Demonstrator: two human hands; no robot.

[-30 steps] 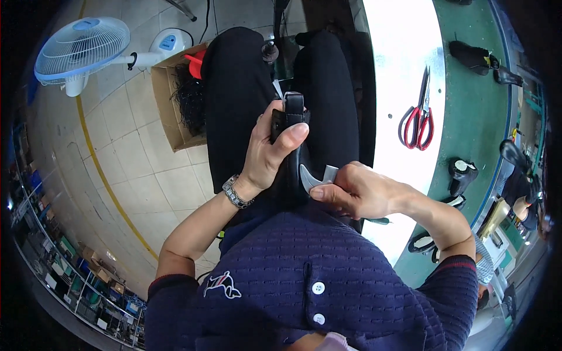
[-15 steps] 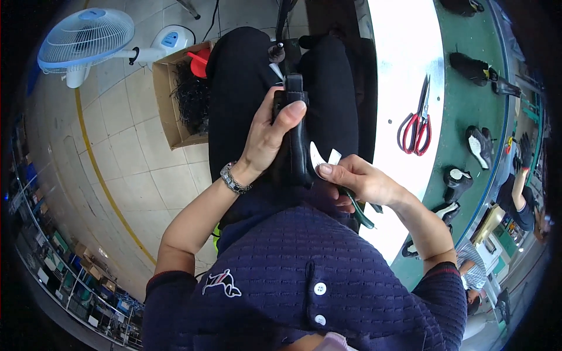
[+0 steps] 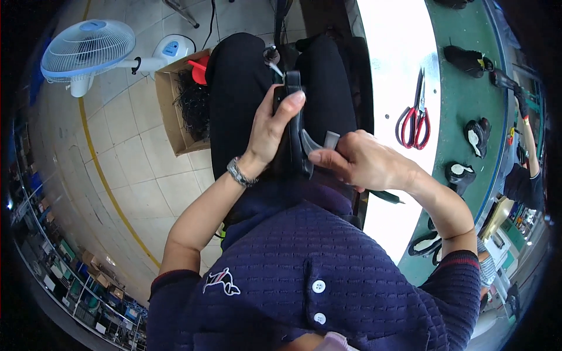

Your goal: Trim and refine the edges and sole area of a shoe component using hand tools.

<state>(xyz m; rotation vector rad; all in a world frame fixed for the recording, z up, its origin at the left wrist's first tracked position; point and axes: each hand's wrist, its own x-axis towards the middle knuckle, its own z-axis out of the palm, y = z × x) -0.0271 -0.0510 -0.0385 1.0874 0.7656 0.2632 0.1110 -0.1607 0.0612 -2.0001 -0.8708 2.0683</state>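
Observation:
My left hand [image 3: 270, 131] is wrapped around a black leather shoe [image 3: 300, 155], the thumb pressed along its upper side. The shoe stands lengthwise over my lap; my fingers hide part of it. My right hand [image 3: 369, 159] is closed on green-handled pincers [image 3: 386, 197]. Their curved metal jaw reaches the shoe's right side, and a short pale block sticks up beside it. From this angle I cannot tell whether the jaws grip the shoe's edge.
Red-handled scissors [image 3: 414, 126] lie on the white bench [image 3: 389, 70] to my right. Beyond, a green conveyor [image 3: 459, 99] carries several black shoes. On the left are a cardboard box [image 3: 170, 117] of black scraps and a white-blue fan [image 3: 88, 51]. Another person [image 3: 524, 184] works at the far right.
My right hand has turned over and moved up slightly, bringing the pincers' curved jaw against the shoe's side. The shoe has tilted a little in my left hand.

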